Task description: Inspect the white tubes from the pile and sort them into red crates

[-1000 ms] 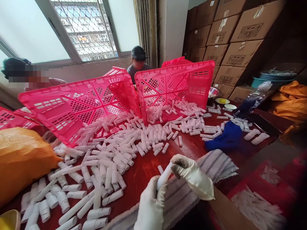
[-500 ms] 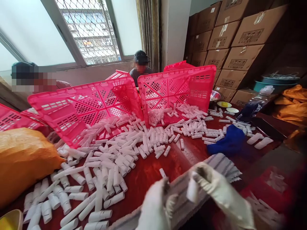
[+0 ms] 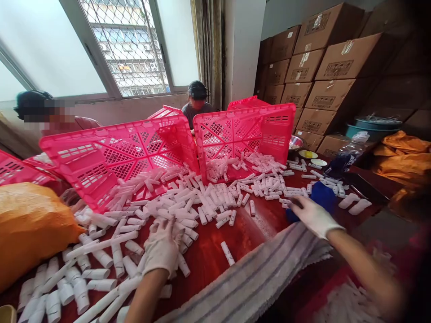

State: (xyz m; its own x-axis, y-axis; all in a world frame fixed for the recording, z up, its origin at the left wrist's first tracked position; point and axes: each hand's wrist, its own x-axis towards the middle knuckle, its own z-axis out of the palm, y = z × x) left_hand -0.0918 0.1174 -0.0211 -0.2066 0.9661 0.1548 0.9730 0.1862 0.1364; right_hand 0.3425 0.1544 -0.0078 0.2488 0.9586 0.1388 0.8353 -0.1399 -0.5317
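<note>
Both my hands wear white gloves. My left hand (image 3: 163, 249) rests over a heap of short white tubes (image 3: 99, 285) at the left of the table, its fingers spread and touching some of them. No tube is clearly gripped there. My right hand (image 3: 313, 215) reaches over the blue cloth (image 3: 322, 196), with fingers stretched toward the far tubes; nothing shows in it. A single white tube with a dark mark (image 3: 227, 253) lies beside the grey striped towel (image 3: 249, 273) along the table's near edge.
Two pink crates (image 3: 144, 139) (image 3: 244, 130) lie tipped toward me, tubes spilling out. An orange sack (image 3: 33, 233) stands left. A bottle (image 3: 350, 154), small dishes (image 3: 308, 154) and a dark phone-like slab (image 3: 367, 187) are at right. Two people sit behind the crates; cartons (image 3: 332, 94) are stacked behind.
My hands were together over the towel, the right one holding a white tube. They have parted: left hand to the tube heap, right hand to the blue cloth, the tube no longer seen in it.
</note>
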